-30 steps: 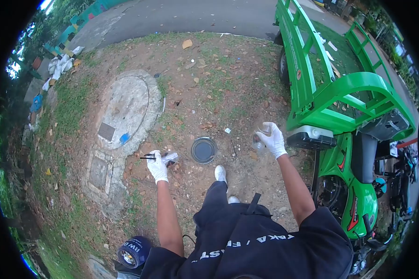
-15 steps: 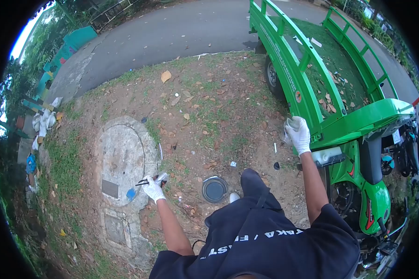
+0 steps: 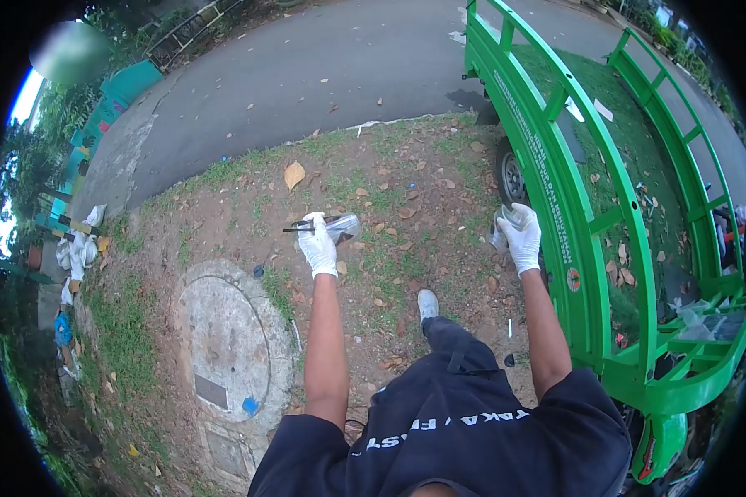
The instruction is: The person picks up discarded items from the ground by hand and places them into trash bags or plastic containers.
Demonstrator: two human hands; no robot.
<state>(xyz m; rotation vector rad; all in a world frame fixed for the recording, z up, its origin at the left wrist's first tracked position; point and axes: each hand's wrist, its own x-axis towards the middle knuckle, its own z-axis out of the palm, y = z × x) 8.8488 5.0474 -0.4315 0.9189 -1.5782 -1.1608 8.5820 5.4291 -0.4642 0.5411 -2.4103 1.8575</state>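
You seem to be at a carrying step: your left hand (image 3: 317, 246) has its fingers closed on a clear container (image 3: 346, 225) and thin dark tool (image 3: 293, 229) above the ground (image 3: 224, 217); your right hand (image 3: 522, 240) grips clear plastic (image 3: 498, 237) beside the green cart (image 3: 549, 186)'s near edge. Moving calls for firm grips.

Glossy metal cart (image 3: 547, 186), rough concrete slab (image 3: 224, 331).
One cup (image 3: 345, 227) is shiny clear plastic; the shirt (image 3: 456, 398), matt cloth.
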